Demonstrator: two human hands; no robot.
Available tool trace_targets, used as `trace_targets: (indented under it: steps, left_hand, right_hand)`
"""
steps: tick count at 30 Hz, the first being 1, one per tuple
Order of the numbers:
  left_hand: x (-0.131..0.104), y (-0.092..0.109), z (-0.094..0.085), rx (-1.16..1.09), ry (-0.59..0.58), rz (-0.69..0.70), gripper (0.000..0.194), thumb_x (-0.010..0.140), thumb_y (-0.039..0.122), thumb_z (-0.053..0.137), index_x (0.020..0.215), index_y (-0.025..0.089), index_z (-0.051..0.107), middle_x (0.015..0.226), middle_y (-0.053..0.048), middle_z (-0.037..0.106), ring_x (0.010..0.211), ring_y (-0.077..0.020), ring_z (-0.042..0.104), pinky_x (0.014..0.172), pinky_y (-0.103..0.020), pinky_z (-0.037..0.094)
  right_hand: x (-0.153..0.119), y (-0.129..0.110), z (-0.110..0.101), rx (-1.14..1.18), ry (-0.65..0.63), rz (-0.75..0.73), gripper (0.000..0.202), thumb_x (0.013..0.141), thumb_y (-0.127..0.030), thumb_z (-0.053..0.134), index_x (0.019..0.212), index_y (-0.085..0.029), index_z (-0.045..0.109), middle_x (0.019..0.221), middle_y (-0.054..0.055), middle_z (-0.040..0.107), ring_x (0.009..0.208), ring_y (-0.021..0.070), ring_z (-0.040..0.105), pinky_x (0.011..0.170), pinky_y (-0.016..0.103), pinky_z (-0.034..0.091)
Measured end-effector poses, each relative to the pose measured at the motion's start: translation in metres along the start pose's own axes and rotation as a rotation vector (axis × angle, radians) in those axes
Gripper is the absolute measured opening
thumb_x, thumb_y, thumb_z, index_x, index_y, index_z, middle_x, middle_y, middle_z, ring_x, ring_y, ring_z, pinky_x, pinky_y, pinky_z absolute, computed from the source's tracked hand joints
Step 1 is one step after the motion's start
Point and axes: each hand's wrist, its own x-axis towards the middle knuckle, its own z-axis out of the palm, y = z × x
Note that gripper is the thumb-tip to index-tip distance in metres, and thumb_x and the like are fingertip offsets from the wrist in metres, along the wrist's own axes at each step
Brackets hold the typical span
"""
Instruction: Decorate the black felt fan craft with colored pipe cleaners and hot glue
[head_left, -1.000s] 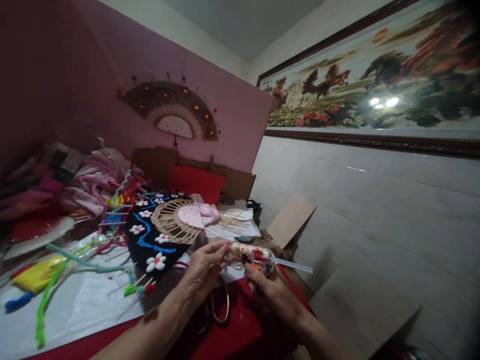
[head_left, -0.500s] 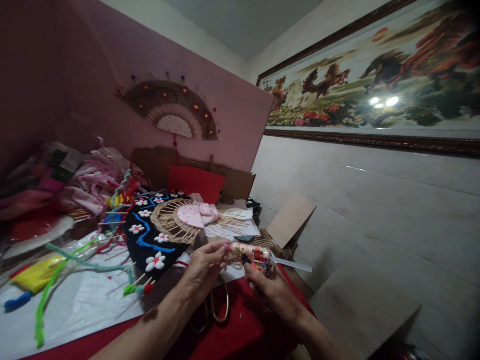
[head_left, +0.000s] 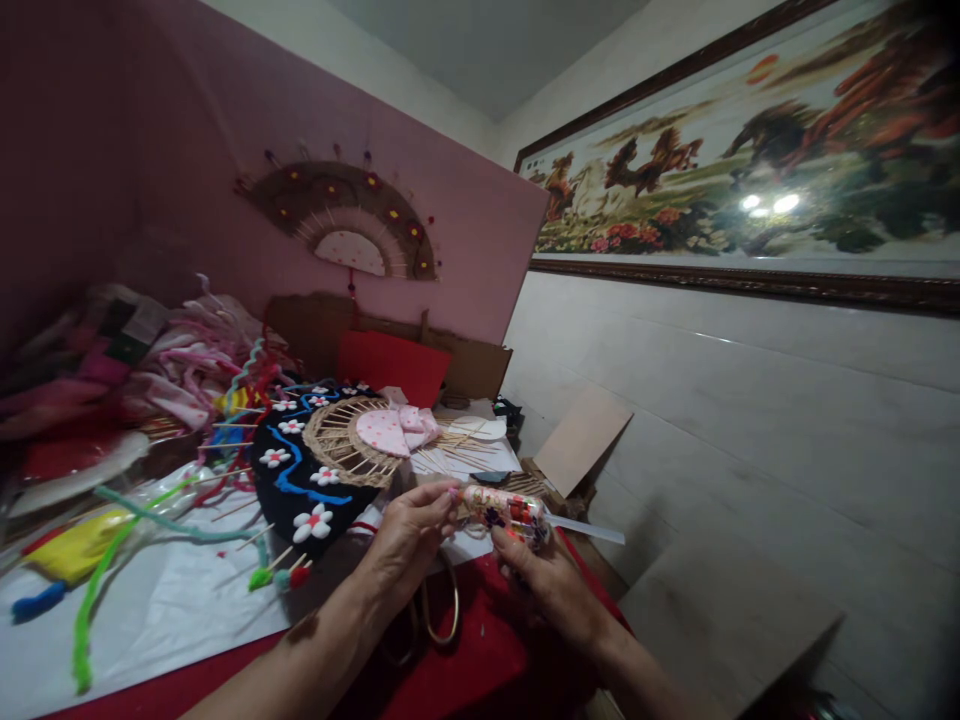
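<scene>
Well left of the grip, a fuzzy green strip (head_left: 85,640) and a yellow piece (head_left: 79,550) lie by a white sheet (head_left: 172,590) on the red worktop (head_left: 480,680). Nearer, just left of and beyond the left grip, lies a black fan (head_left: 319,455) with white flowers and blue wavy strips.

The left grip (head_left: 412,520) has thumb and fingertips pinched on a small pink bit (head_left: 454,493), too small to identify. Gold-coloured loops (head_left: 455,610), probably scissor handles, show below this grip. Between the two grips is a patterned tool (head_left: 504,508), apparently a glue gun, its left end at the pinched fingertips. The right grip (head_left: 536,570) is clamped around it, thumb on the near side; a pale stick (head_left: 586,528) juts out to the right.

The step in hand looks like putting glue on the pink bit. From here, the next move calls for a steady right grip, light left fingertips kept off the tip, and a clean parting of bit from tool.
</scene>
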Motion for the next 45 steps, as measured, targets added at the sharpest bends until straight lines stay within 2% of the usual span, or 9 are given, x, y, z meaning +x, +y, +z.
trace_targets:
  steps: [11,24,31,34,39,45]
  left_hand:
    - [-0.0004,0.0002,0.0002,0.014,0.002,-0.006,0.024,0.059,0.011,0.081,0.081,0.006,0.073,0.076,-0.009,0.070,0.063,-0.0131,0.062,0.054,-0.020,0.045]
    - [0.0012,-0.0014,-0.0017,0.007,0.001,-0.004,0.019,0.061,0.011,0.080,0.078,0.007,0.072,0.068,-0.007,0.066,0.059,-0.0108,0.059,0.054,-0.019,0.045]
    - [0.0011,-0.0020,-0.0015,-0.009,-0.005,-0.015,0.017,0.062,0.009,0.078,0.078,0.008,0.072,0.068,-0.005,0.065,0.059,-0.0087,0.057,0.054,-0.017,0.044]
    - [0.0011,-0.0018,-0.0014,-0.015,-0.010,-0.025,0.017,0.063,0.008,0.078,0.078,0.007,0.072,0.067,-0.004,0.063,0.056,-0.0072,0.054,0.052,-0.016,0.043]
    - [0.0021,-0.0025,-0.0029,-0.033,-0.018,-0.047,0.014,0.064,0.008,0.076,0.077,0.007,0.070,0.066,-0.003,0.061,0.055,-0.0061,0.053,0.050,-0.014,0.041]
    - [0.0018,-0.0024,-0.0032,-0.049,0.013,-0.086,0.006,0.069,0.003,0.070,0.072,0.007,0.068,0.068,-0.004,0.061,0.053,-0.0057,0.053,0.050,-0.014,0.043]
  right_hand:
    - [0.0009,-0.0011,-0.0012,-0.005,0.013,-0.012,0.045,0.076,-0.061,0.057,0.068,-0.016,0.058,0.054,-0.002,0.048,0.048,0.0101,0.041,0.045,0.022,0.035]
    - [0.0017,0.0027,-0.0014,-0.010,0.049,-0.038,0.043,0.078,-0.059,0.057,0.069,-0.017,0.053,0.059,-0.002,0.048,0.049,0.0082,0.039,0.045,0.020,0.033]
    - [0.0031,0.0035,-0.0012,-0.035,0.031,-0.033,0.046,0.079,-0.062,0.054,0.066,-0.017,0.051,0.055,-0.004,0.047,0.045,0.0072,0.038,0.043,0.020,0.032]
    - [0.0039,0.0028,-0.0007,-0.018,0.020,-0.021,0.048,0.076,-0.064,0.056,0.066,-0.017,0.052,0.056,-0.003,0.048,0.045,0.0072,0.038,0.040,0.020,0.031]
    - [0.0039,0.0016,-0.0010,0.051,0.017,-0.007,0.051,0.075,-0.067,0.054,0.067,-0.017,0.051,0.050,-0.006,0.042,0.037,0.0046,0.032,0.034,0.018,0.026]
    - [0.0020,-0.0046,-0.0020,0.161,0.014,0.020,0.054,0.070,-0.070,0.057,0.071,-0.015,0.054,0.051,-0.006,0.045,0.037,0.0031,0.033,0.035,0.016,0.032]
